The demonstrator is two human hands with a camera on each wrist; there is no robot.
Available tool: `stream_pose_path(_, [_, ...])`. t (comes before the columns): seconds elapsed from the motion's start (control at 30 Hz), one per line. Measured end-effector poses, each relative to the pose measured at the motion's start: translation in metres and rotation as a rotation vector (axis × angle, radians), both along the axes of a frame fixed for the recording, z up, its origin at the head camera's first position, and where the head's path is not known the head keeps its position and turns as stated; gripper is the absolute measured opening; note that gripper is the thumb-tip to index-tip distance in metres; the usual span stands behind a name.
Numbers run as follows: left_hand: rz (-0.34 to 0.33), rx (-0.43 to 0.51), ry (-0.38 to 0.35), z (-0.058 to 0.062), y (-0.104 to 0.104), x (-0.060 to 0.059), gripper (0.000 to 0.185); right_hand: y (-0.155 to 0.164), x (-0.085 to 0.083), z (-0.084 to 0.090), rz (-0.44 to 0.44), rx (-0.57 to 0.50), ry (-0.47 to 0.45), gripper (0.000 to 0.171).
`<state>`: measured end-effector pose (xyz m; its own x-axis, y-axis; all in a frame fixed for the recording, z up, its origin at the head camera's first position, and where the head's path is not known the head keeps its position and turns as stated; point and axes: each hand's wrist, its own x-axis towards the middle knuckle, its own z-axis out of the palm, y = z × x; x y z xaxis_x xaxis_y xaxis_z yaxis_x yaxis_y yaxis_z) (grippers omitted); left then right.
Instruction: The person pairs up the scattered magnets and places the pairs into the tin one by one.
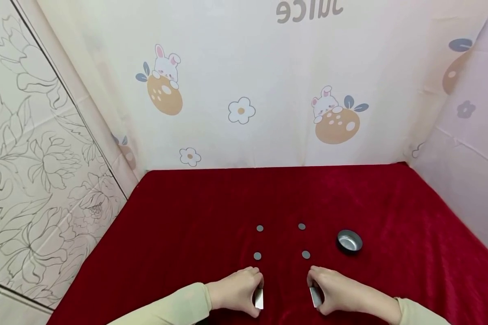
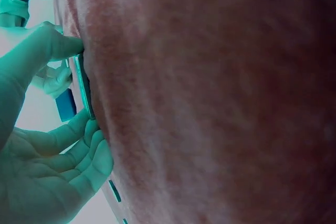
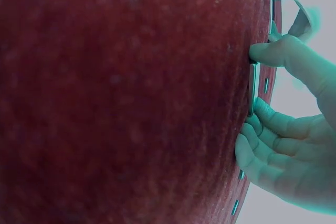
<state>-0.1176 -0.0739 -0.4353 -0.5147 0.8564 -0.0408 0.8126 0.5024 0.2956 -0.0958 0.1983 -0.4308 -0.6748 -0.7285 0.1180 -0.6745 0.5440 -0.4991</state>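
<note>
Head view: At a red-draped worktop, a person's left hand holds one flat piece in a thumb-and-finger grip, while the right hand pinches a second flat piece; four grey discs lie beyond, left of a round metal dish. Left wrist view: Thumb and fingers clasp the first piece close to the draped surface. Right wrist view: The second piece sits likewise between thumb and fingers.

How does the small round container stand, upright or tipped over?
Upright: the container shows its open mouth and shiny inner bottom from above in the head view.
</note>
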Motion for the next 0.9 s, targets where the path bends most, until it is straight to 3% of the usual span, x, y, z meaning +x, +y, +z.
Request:
stream_pose_path(0.37, [-0.004, 0.011, 0.04, -0.002, 0.005, 0.001, 0.031, -0.002, -0.002, 0.002, -0.01, 0.013, -0.075, 0.032])
stream_pose_path(0.73, [-0.004, 0.0, 0.038, -0.001, 0.016, 0.001, 0.03, -0.011, -0.003, 0.004, -0.031, 0.022, -0.083, 0.031])
stream_pose_path(0.9, [-0.003, -0.008, 0.003, 0.0, 0.021, 0.001, 0.03, -0.017, -0.004, 0.005, -0.028, 0.033, -0.104, 0.032])
